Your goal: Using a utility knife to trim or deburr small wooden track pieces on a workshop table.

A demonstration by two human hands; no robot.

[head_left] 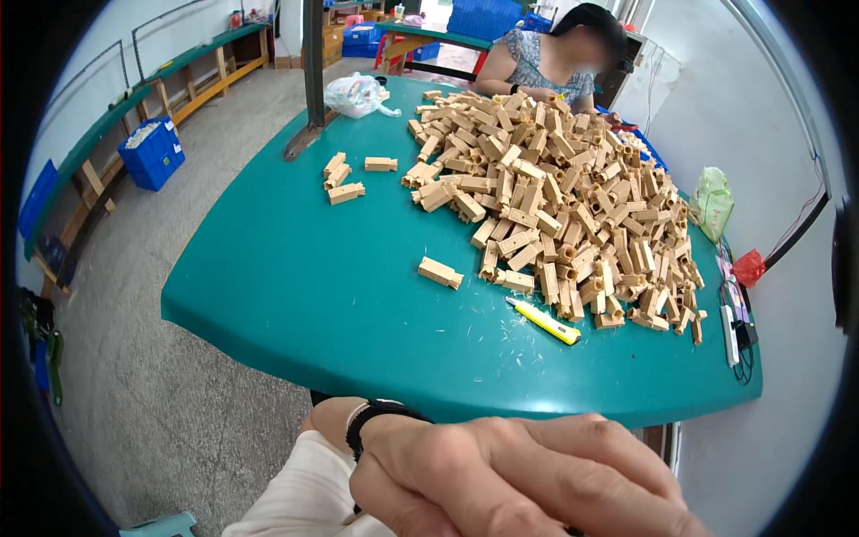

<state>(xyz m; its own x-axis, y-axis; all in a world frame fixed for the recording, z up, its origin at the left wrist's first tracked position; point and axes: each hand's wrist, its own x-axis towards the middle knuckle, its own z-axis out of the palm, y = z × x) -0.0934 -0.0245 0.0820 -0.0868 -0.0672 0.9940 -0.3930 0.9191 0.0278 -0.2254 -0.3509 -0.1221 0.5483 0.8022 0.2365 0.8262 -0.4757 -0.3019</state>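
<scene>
My left hand (501,465) is large and close at the lower edge, its back up and a black band (376,415) at the wrist. Its fingers are bent and pressed together, pointing right. The fingertips are cut off by the frame, so what they hold, if anything, is hidden. My right hand is not in view. On the green table beyond lies a yellow utility knife (548,322), apart from my hand, with thin shavings scattered around it. A single tan, block-shaped piece (440,272) lies left of the knife, near a big heap of like pieces (555,197).
The green table (295,277) fills the middle. A few tan pieces (338,170) and a white plastic bag (356,95) lie toward its far left, by a metal post (313,72). Across the heap sits another person (546,63). A white power strip (729,333) runs along the right edge.
</scene>
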